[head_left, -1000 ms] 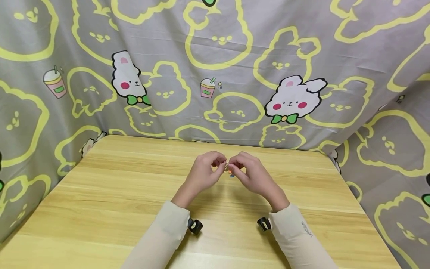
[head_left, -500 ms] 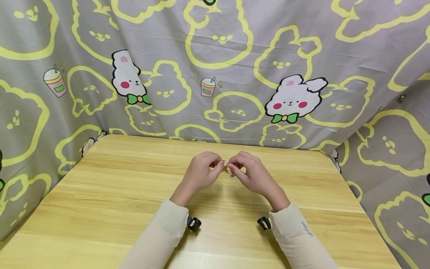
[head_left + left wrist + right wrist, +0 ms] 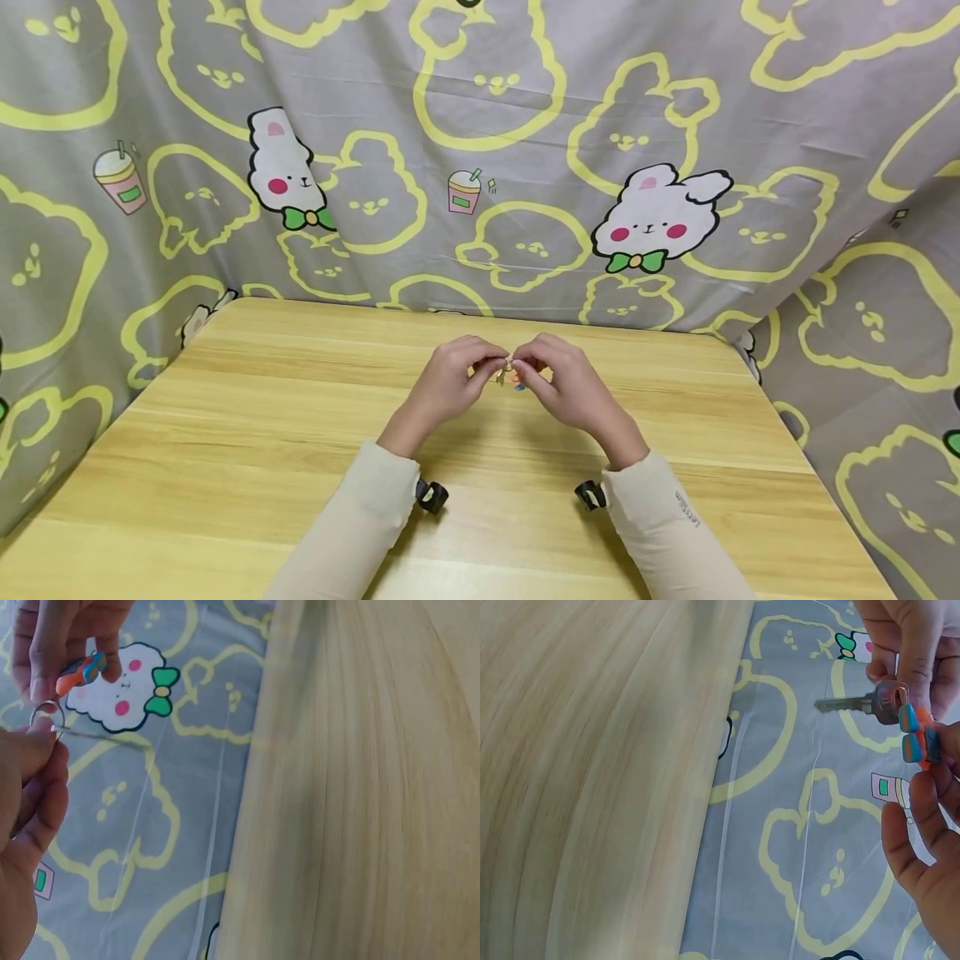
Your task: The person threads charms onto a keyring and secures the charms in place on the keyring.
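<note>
My left hand and right hand meet fingertip to fingertip above the far part of the table. Between them is a thin metal key ring, which the left thumb and fingers pinch on one side and the right fingertips on the other. A metal key hangs from the ring beside the left fingers, its blade pointing away from the hands in the right wrist view. By the right fingers hangs a small orange and blue charm. Fingertips hide part of the ring.
Under the hands lies a wood-grain table. A grey curtain with yellow outlines and rabbit prints stands behind its far edge and along both sides. Black wrist cameras are strapped at the sleeve cuffs.
The left fingers drew slightly away from the right ones, then came back to them. The key now hangs below the fingertips, more in sight. The right hand has barely moved.
</note>
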Tool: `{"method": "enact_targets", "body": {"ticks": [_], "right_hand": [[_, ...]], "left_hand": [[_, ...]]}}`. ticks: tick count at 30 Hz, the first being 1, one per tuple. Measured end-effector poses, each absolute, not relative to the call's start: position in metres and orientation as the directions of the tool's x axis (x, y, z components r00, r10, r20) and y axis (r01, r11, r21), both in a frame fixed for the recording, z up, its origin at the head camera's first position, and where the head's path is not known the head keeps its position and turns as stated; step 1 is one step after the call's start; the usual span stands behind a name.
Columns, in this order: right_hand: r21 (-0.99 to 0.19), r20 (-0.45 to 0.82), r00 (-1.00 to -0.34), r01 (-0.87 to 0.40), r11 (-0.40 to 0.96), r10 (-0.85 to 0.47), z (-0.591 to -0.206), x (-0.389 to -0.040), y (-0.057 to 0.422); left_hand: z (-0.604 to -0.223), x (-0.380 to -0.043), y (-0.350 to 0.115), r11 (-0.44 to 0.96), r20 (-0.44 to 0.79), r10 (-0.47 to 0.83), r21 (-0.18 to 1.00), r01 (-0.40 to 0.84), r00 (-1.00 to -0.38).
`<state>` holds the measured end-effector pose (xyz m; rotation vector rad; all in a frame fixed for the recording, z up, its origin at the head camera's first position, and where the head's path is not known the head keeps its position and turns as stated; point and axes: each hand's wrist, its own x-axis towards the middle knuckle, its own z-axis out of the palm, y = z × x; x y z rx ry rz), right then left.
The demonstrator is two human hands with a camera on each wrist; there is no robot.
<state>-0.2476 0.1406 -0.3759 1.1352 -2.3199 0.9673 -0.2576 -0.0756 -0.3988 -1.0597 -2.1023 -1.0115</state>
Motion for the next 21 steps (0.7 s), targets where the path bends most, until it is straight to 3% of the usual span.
{"method": "enact_targets", "body": {"ticks": [4,10,12,14,19,21], "right_hand": [[-0.418,0.602,-0.6,-0.799,0.432,-0.527,-0.3761,-0.2485,0.1415],[-0.427,0.598,-0.606,-0.795,0.431,-0.525,-0.3757,-0.248,0.1387],[-0.433,0.593,-0.611,-0.791,0.432,-0.524,-0.3753,-0.2475,0.1379],[-0.437,0.596,-0.614,-0.789,0.433,-0.517,-0.3748,-0.247,0.138],[-0.433,0.612,-0.616,-0.786,0.441,-0.496,-0.3746,-0.2472,0.1401],[-0.432,0.612,-0.617,-0.785,0.444,-0.495,-0.3751,-0.2475,0.1407]], "left_hand": [[-0.3995,-0.2583,-0.0732,0.392,0.76,0.357,0.407,0.825,-0.544],[-0.4028,-0.2572,-0.0691,0.335,0.691,0.207,0.615,0.714,-0.693],[-0.4033,-0.2574,-0.0689,0.325,0.67,0.198,0.643,0.693,-0.715],[-0.4024,-0.2579,-0.0693,0.328,0.681,0.23,0.619,0.714,-0.696],[-0.3988,-0.2594,-0.0713,0.36,0.752,0.325,0.462,0.811,-0.573],[-0.3986,-0.2595,-0.0718,0.375,0.762,0.331,0.435,0.818,-0.557]]}}
